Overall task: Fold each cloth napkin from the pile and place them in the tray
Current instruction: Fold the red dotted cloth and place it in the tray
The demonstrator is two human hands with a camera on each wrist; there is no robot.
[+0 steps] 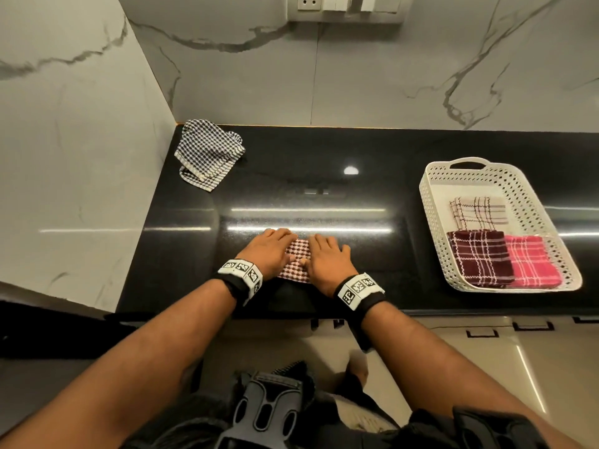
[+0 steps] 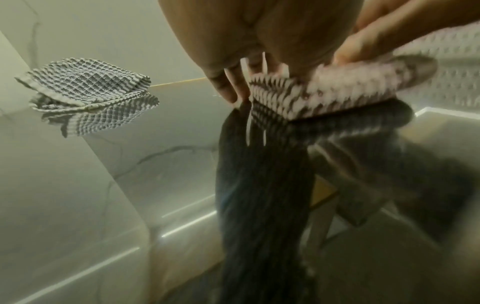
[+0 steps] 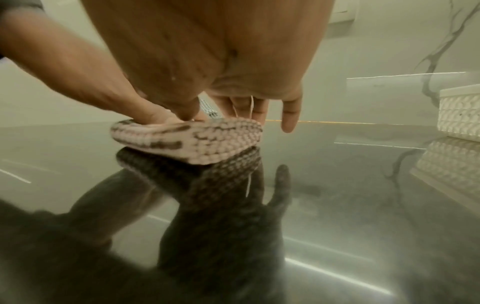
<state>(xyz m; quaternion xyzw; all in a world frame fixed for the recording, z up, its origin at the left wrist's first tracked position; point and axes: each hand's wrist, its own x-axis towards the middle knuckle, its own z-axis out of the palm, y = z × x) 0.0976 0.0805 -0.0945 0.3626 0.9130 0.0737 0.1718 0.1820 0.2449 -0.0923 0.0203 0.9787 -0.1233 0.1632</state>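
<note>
Red-and-white checked cloth (image 1: 296, 258); black counter (image 1: 389, 157)

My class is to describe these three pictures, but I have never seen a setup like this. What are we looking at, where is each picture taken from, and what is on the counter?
There is no machine here: a person works with two bare hands and wears three cameras. The wide picture comes from a camera on the head, looking down. The other two come from cameras on each wrist, looking along the palm from low over the shiny black counter.

The left hand and right hand lie flat, side by side, pressing a folded red-and-white checked cloth onto the counter. Neither hand grips it.

At the back left lies a crumpled dark-and-white checked cloth. To the right stands a white basket holding a cream cloth, a maroon cloth and a pink cloth, all folded.
</note>
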